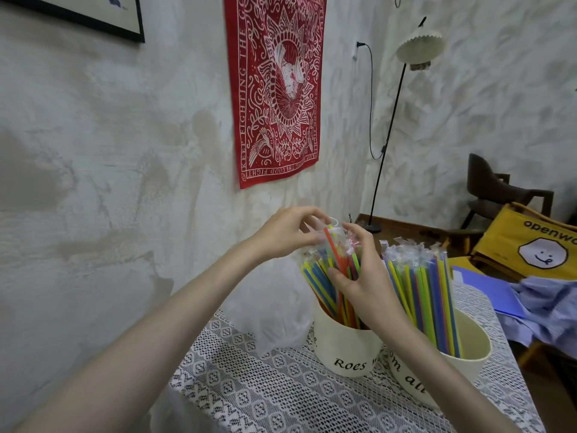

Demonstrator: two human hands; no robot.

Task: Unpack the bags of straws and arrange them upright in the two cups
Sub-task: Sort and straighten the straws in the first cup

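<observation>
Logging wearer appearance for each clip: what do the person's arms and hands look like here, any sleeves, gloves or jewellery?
Both forearms are bare from the bottom edge of the frame to the wrists, with no sleeve in view. The left hand and the right hand wear no gloves, and no rings, watch or bracelet show. The fingernails look short and unpainted, though the picture is slightly blurred.

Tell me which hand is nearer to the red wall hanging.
Left. The left hand is just below the red wall hanging; the right hand is lower, on the straws.

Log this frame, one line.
left hand: pinching straw tops | right hand: gripping straws in left cup | right cup: filled
</observation>
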